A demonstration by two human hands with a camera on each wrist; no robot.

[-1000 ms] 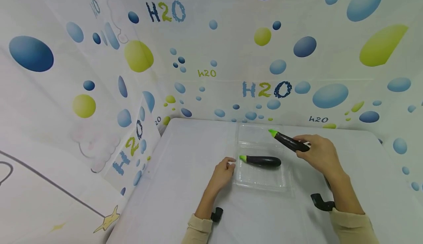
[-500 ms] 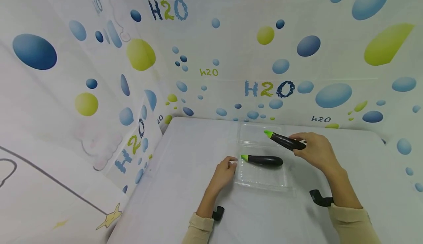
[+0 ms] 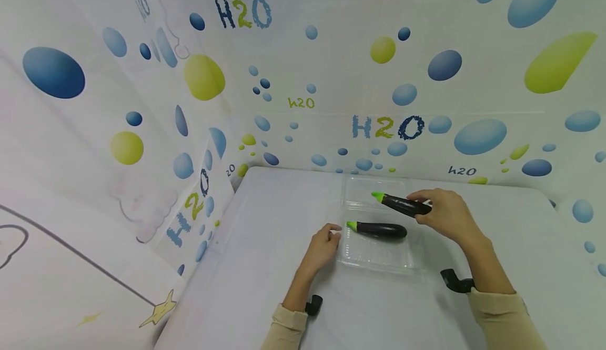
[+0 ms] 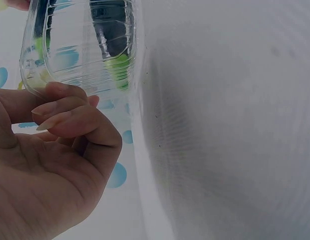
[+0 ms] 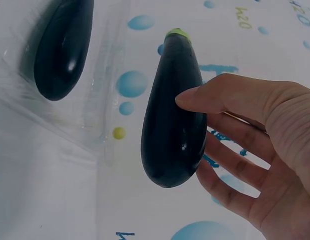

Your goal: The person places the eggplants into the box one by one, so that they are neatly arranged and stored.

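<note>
My right hand [image 3: 447,213] holds a dark eggplant [image 3: 400,205] by its thick end, with thumb and fingers on opposite sides. Its bright green stem end points left, above the clear plastic container [image 3: 376,262]. Inside the container's front section lies a second eggplant [image 3: 382,230], also with its green end to the left. My left hand [image 3: 322,247] is at the container's left edge. In the left wrist view, the curled fingers [image 4: 62,107] and thumb pinch the container rim [image 4: 37,90]. The held eggplant [image 5: 172,120] appears apart from the lying one [image 5: 64,55] in the right wrist view.
The container's clear back section [image 3: 364,186] stretches toward the table's far edge. A white cloth covers the table [image 3: 265,223]. Behind and to the left hang white sheets [image 3: 331,66] printed with blue and green drops.
My right hand has carried the eggplant a little to the left, farther over the container. The left hand keeps its place at the container's edge. The whole head view has shifted slightly.
</note>
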